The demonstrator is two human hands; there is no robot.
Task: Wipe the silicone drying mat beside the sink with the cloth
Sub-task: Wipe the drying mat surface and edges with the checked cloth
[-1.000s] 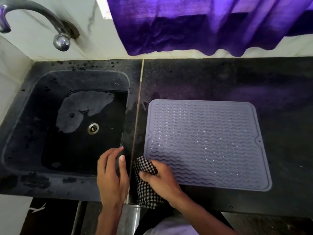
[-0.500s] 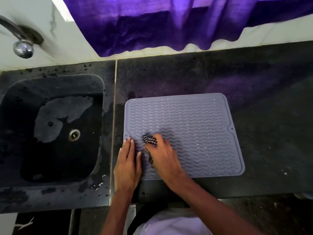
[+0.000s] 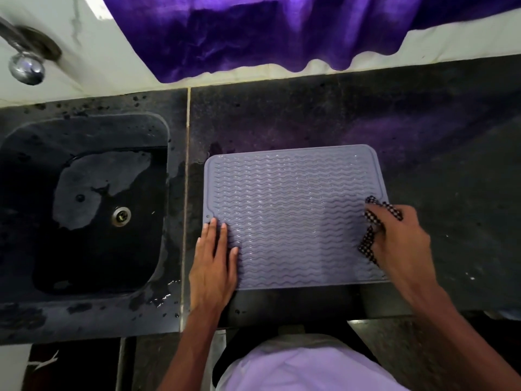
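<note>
Dark speckled stone counter [image 3: 324, 117], split by a pale seam running front to back, with a black sink [image 3: 158, 142] sunk into its left part. Holds a grey, wavy-ribbed silicone mat [image 3: 293, 210] lying flat just right of the seam. Shows wet patches and droplets along the sink's front rim and beside the seam. Bears a left hand [image 3: 214, 266] pressed flat on the mat's near-left corner and a checked cloth [image 3: 369, 244] at the mat's right edge.

pale lilac shirt [image 3: 307, 368], bare forearms
</note>
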